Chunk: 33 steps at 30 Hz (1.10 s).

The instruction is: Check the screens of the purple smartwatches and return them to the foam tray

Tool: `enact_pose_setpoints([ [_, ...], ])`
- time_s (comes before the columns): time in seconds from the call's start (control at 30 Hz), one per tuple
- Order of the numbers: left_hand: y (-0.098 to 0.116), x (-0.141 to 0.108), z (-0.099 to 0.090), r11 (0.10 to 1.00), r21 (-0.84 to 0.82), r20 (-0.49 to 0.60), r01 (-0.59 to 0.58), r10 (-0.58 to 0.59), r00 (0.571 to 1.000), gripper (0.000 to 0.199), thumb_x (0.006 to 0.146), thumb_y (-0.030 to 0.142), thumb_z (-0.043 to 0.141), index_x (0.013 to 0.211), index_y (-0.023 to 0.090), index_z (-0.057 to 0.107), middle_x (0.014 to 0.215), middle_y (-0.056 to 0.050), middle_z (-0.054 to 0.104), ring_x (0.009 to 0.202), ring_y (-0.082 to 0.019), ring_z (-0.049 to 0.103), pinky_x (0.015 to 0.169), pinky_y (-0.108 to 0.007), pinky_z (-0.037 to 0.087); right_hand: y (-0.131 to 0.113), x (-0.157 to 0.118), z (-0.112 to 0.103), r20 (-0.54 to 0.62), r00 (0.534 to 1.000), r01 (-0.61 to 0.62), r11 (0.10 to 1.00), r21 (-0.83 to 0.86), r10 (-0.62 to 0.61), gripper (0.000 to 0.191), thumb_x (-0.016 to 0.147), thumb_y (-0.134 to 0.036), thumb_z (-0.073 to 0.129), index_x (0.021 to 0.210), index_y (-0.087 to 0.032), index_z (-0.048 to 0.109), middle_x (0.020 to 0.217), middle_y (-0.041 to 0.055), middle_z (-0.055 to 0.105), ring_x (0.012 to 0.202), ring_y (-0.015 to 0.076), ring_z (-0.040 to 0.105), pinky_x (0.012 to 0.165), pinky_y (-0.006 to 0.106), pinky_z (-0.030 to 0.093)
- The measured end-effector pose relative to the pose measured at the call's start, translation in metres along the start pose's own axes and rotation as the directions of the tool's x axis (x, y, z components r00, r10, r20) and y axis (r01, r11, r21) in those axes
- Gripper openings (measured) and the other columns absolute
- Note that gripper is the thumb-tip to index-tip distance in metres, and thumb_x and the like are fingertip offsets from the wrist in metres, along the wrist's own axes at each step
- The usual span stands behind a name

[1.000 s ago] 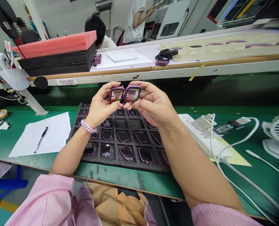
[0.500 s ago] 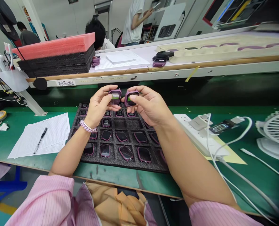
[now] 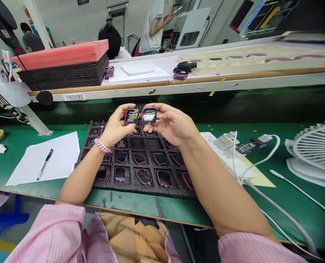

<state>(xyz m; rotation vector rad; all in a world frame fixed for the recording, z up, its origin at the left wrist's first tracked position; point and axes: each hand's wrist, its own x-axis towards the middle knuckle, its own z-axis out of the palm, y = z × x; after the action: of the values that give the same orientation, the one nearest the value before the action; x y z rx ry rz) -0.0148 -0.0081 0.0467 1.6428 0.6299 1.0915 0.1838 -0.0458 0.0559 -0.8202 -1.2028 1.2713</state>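
Two purple-framed smartwatches without straps are held side by side over the far part of a dark foam tray. My left hand grips one smartwatch by its edges, its screen lit with lines of text. In my right hand is the other smartwatch, also lit, with glare across its screen. Below them the tray holds several more watches in square pockets, such as the dark-screened watch at the front. Two bare pockets show near the tray's middle.
Left of the tray lie gridded sheets with a pen. A power strip with chargers and white cables, and a fan, stand right. Pink foam tops black foam on the shelf. Other people are behind it.
Both thumbs have come off the screens, and the two watches now show text in place of the earlier partly green displays. The view has shifted slightly.
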Motion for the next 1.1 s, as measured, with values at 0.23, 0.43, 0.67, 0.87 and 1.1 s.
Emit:
enact_pose_setpoints([
  [0.23, -0.046, 0.007, 0.008, 0.837, 0.536, 0.168, 0.111, -0.235, 0.957, 0.050, 0.081, 0.017, 0.070, 0.127, 0.016, 0.051, 0.121, -0.011, 0.065, 0.091, -0.019, 0.071, 0.088, -0.036, 0.061, 0.030, -0.021, -0.049, -0.009, 0.996, -0.094, 0.981, -0.169, 0.094, 0.076, 0.058, -0.018, 0.087, 0.126, -0.022, 0.053, 0.096, -0.0001, 0.069, 0.070, 0.0170, 0.069, 0.064, 0.031, 0.057],
  [0.43, -0.066, 0.008, 0.023, 0.559, 0.828, 0.195, 0.044, -0.360, 0.913, 0.052, 0.079, 0.029, 0.085, 0.128, 0.017, 0.071, 0.132, -0.015, 0.057, 0.136, -0.040, 0.049, 0.122, -0.054, 0.039, 0.069, -0.023, -0.087, 0.058, 0.992, -0.032, 0.670, -0.742, 0.113, 0.057, 0.074, -0.037, 0.081, 0.124, -0.018, 0.063, 0.098, 0.0073, 0.065, 0.080, 0.0249, 0.068, 0.081, 0.045, 0.061],
  [0.67, -0.029, -0.001, 0.006, 0.420, 0.908, 0.170, 0.005, -0.377, 0.910, 0.067, 0.090, 0.044, 0.077, 0.151, 0.022, 0.058, 0.144, -0.017, 0.054, 0.138, -0.039, 0.046, 0.120, -0.055, 0.038, 0.073, -0.012, -0.108, 0.161, 0.986, 0.146, 0.231, -0.962, 0.045, 0.067, 0.084, -0.053, 0.079, 0.140, -0.017, 0.072, 0.138, 0.0204, 0.052, 0.143, 0.0427, 0.049, 0.122, 0.057, 0.043],
  [0.87, 0.025, -0.054, -0.078, -0.011, 0.992, -0.119, 0.124, -0.367, 0.923, 0.040, 0.103, 0.043, 0.048, 0.094, 0.013, 0.073, 0.105, -0.020, 0.069, 0.113, -0.044, 0.065, 0.103, -0.057, 0.048, 0.054, -0.030, -0.134, -0.100, 0.981, -0.083, -0.107, -0.991, 0.167, 0.047, 0.102, -0.053, 0.049, 0.100, -0.018, 0.080, 0.109, 0.0204, 0.066, 0.114, 0.0451, 0.065, 0.096, 0.060, 0.053],
  [1.1, -0.008, -0.106, -0.105, -0.030, 0.969, -0.227, 0.246, -0.510, 0.830, 0.038, 0.099, 0.042, 0.051, 0.106, 0.009, 0.068, 0.125, -0.029, 0.063, 0.125, -0.047, 0.061, 0.103, -0.054, 0.049, 0.069, -0.029, -0.122, -0.105, 0.982, -0.102, -0.025, -0.994, 0.160, 0.029, 0.091, -0.048, 0.061, 0.090, -0.020, 0.068, 0.102, 0.0187, 0.068, 0.107, 0.0401, 0.067, 0.089, 0.047, 0.054],
])
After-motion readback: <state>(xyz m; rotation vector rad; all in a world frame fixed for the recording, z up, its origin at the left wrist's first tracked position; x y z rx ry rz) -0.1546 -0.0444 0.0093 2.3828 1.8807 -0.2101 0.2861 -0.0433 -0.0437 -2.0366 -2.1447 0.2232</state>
